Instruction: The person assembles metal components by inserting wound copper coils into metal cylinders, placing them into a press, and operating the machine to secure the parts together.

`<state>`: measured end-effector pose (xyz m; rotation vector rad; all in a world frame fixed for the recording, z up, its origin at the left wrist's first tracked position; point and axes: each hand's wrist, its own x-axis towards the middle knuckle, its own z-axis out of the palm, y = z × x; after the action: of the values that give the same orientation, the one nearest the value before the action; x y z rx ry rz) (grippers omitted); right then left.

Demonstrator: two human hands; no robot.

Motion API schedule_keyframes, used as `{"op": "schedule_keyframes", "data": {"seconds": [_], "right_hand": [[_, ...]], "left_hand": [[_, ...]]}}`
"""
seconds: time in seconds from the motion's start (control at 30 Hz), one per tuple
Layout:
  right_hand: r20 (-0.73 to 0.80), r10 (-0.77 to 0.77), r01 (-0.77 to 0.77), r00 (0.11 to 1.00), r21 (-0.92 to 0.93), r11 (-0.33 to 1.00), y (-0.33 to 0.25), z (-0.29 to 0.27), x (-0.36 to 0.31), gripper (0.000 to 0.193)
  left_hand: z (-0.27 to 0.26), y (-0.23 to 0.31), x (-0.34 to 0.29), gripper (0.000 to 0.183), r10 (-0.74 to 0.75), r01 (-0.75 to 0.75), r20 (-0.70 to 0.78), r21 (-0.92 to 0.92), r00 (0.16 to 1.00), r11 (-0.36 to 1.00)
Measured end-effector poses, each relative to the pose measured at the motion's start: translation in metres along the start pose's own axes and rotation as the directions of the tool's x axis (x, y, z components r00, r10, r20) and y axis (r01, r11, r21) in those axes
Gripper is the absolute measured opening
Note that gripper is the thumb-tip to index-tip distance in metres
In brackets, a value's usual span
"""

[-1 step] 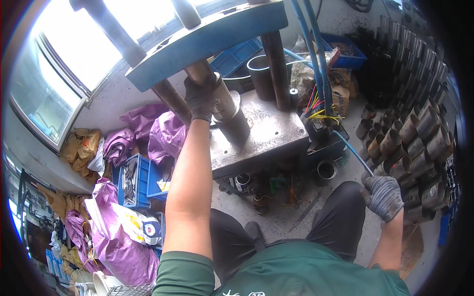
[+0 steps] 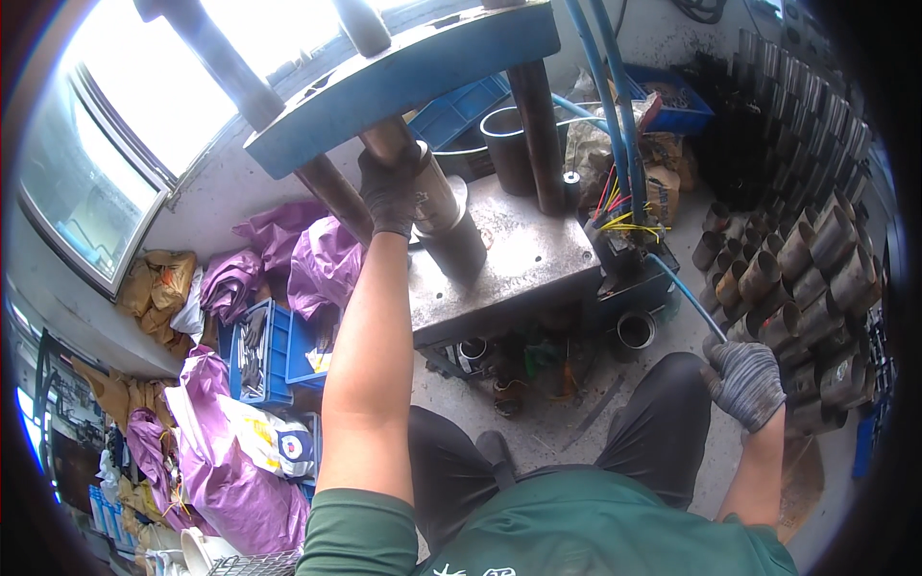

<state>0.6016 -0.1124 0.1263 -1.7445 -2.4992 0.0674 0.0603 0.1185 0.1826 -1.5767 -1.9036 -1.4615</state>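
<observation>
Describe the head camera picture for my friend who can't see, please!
A gloved left hand touches a metal cylinder in a blue press; the gloved right hand grips a blue lever. Metal tubes are stacked on the right, purple sacks lie on the left.

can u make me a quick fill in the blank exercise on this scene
1. The right hand grips a lever coloured mostly ____.
2. The left hand, at the metal cylinder, is ____ (higher/lower) in the picture than the right hand.
3. The person's shirt is ____.
4. The stacked tubes stand on the picture's ____ side.

Missing words: blue; higher; green; right
</observation>
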Motion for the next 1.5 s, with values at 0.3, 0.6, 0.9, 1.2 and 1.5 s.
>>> {"op": "schedule_keyframes", "data": {"seconds": [0.3, 0.6, 0.9, 1.2, 1.5], "right_hand": [[0.01, 0.019, -0.019, 1.0, -0.002, 1.0, 0.001, -0.001, -0.002, 0.032], [-0.029, -0.049, 0.051, 0.998, 0.104, 0.993, 0.002, -0.013, 0.006, 0.028], [-0.679, -0.271, 0.281, 0.682, -0.099, 0.955, -0.009, -0.09, 0.137, 0.013], [-0.681, -0.049, 0.098, 0.731, 0.033, 0.995, 0.002, -0.129, 0.243, 0.049], [-0.565, 0.061, -0.07, 0.823, 0.007, 0.998, -0.002, -0.137, 0.255, 0.066]], "left_hand": [[-0.007, 0.027, -0.02, 0.085, -0.173, 0.182, 0.06, -0.179, 0.983, 0.967], [-0.006, 0.012, -0.015, 0.081, -0.125, 0.128, 0.028, -0.187, 0.992, 0.974], [-0.007, 0.022, -0.015, 0.074, -0.139, 0.145, 0.047, -0.176, 0.989, 0.974], [-0.012, 0.013, -0.012, 0.078, -0.145, 0.157, 0.118, -0.098, 0.982, 0.983], [-0.035, 0.022, 0.001, 0.067, 0.305, -0.295, 0.021, -0.201, 0.952, 0.934]]}}
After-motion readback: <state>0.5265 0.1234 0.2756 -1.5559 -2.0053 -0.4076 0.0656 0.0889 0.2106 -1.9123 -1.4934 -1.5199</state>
